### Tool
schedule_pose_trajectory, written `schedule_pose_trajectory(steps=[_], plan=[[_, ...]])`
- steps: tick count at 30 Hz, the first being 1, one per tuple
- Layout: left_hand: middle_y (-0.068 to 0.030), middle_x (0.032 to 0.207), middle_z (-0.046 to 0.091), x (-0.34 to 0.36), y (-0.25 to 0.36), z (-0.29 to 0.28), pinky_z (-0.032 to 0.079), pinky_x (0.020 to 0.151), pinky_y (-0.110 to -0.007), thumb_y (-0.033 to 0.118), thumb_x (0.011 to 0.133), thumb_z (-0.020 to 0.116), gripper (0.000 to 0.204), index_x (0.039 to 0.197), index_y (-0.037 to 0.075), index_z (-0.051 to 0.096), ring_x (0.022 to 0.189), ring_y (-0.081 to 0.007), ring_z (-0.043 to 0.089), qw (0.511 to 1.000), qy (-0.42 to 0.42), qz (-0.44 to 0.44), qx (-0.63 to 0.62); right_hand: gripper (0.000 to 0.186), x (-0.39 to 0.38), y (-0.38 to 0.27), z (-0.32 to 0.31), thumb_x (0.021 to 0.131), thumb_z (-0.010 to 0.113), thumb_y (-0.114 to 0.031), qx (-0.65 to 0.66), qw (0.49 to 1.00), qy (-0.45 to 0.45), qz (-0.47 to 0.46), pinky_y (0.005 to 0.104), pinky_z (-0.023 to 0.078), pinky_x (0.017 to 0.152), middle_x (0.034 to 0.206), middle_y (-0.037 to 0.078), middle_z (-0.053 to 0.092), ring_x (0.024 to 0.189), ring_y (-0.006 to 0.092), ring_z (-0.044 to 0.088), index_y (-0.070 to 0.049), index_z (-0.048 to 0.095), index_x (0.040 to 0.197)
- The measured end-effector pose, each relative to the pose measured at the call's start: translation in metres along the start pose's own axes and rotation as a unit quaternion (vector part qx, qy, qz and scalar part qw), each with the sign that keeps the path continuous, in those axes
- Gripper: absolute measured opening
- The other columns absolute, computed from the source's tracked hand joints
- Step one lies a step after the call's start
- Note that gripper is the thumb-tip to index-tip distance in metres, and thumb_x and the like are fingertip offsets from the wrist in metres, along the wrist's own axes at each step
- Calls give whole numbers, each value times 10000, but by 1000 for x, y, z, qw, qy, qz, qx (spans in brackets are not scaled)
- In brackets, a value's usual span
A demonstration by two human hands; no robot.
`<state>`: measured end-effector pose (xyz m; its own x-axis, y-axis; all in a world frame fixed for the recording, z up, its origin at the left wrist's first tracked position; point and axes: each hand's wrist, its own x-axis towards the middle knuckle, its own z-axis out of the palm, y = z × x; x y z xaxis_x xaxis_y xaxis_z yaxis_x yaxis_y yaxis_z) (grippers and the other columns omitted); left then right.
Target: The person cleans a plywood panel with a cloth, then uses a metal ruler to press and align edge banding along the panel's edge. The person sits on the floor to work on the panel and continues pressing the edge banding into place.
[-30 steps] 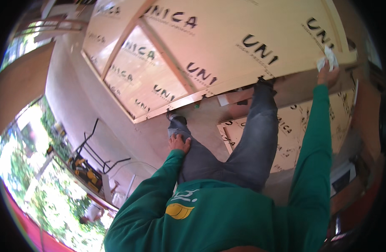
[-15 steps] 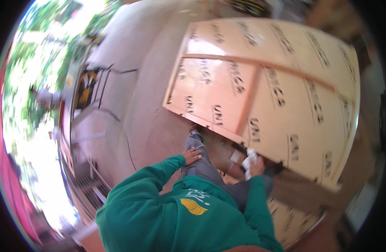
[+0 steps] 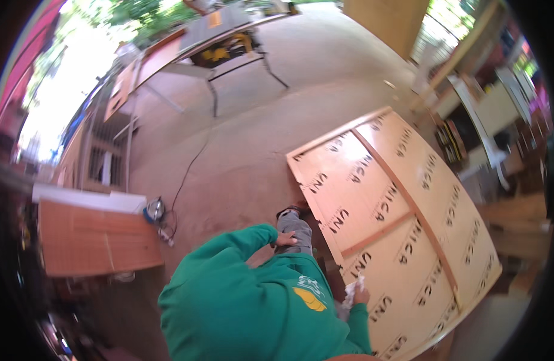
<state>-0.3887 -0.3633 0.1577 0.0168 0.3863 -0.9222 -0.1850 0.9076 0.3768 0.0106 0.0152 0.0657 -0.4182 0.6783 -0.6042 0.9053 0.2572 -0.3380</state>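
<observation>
My left hand (image 3: pixel 285 239) lies on my grey-trousered leg (image 3: pixel 296 231) near the knee, fingers stretched out, holding nothing. In my right hand (image 3: pixel 362 296) is a crumpled white cloth or tissue (image 3: pixel 353 291); I cannot tell which. That hand is low on the right, over the near edge of a large pale wooden panel (image 3: pixel 436 216) with dark printing. Thin wooden strips (image 3: pixel 403 185) run across the panel as a frame. My leg is beside its left edge. What supports the panel underneath is hidden.
Ahead stands a table saw (image 3: pixel 226 51) on thin legs. A cable (image 3: pixel 189 165) runs over the concrete floor to a circular saw (image 3: pixel 155 209) beside a reddish-brown board (image 3: pixel 96 234). Shelving and timber pieces (image 3: pixel 512 210) crowd the right side.
My view has swung left, so the table saw now appears ahead and the panel lower right. My left hand stays on my leg; my right still grips the white cloth or tissue.
</observation>
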Motion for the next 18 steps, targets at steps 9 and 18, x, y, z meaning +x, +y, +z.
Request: schedule_pose_trajectory(steps=[9,18], plan=[[-123,1496,642,92,-150,-135,578,933,-410,613,1082,591,793,1699,146,418,1162,-286,728,986,137,37,84,600,-68,-54,-129,838,852,-527,58,992,89,73,521,577,951,1133,269,771,1086,443,739,-2,763,1113],[-103,1631,556,39,-133,-352,528,990,-586,736,1068,452,810,1678,203,467,1337,-379,646,967,61,-204,141,516,-313,-124,2,853,873,-457,112,911,170,359,516,577,948,1095,262,777,1058,442,750,-13,770,1096]])
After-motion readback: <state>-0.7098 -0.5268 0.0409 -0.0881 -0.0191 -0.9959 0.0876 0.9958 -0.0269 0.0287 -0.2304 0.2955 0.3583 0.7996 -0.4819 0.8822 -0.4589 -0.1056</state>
